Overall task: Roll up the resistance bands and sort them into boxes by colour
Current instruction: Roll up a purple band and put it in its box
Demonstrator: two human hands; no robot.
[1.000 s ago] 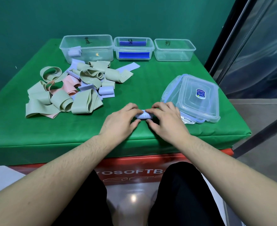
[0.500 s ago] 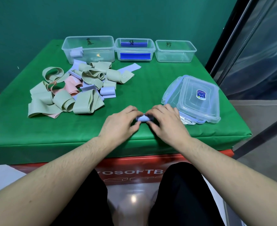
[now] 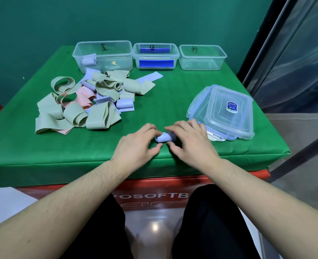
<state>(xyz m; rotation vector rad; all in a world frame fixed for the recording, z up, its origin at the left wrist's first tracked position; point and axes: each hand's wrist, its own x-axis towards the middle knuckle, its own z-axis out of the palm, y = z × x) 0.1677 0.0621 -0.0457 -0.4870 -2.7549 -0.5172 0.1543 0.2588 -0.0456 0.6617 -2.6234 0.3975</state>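
Note:
A small rolled light-blue band [image 3: 162, 137] lies on the green table [image 3: 42, 152] near its front edge, between my two hands. My right hand [image 3: 190, 141] grips its right end with curled fingers. My left hand [image 3: 137, 144] has its fingertips at the roll's left end, thumb beneath. A heap of loose green, pink and light-blue bands [image 3: 83, 105] lies at the left. At the back stand three clear boxes: the left box [image 3: 103, 56] holds one rolled light-blue band [image 3: 89, 59], the middle box [image 3: 156, 56] has blue strips, the right box [image 3: 202, 57] is bare.
A stack of clear lids [image 3: 225, 113] lies right of my right hand, close to the table's right edge. A green wall stands behind the boxes. A dark metal frame rises at the right. My knees are below the table's front edge.
The light-blue roll has become more visible between my hands, turned slightly. Both hands stay at the same spot near the front edge.

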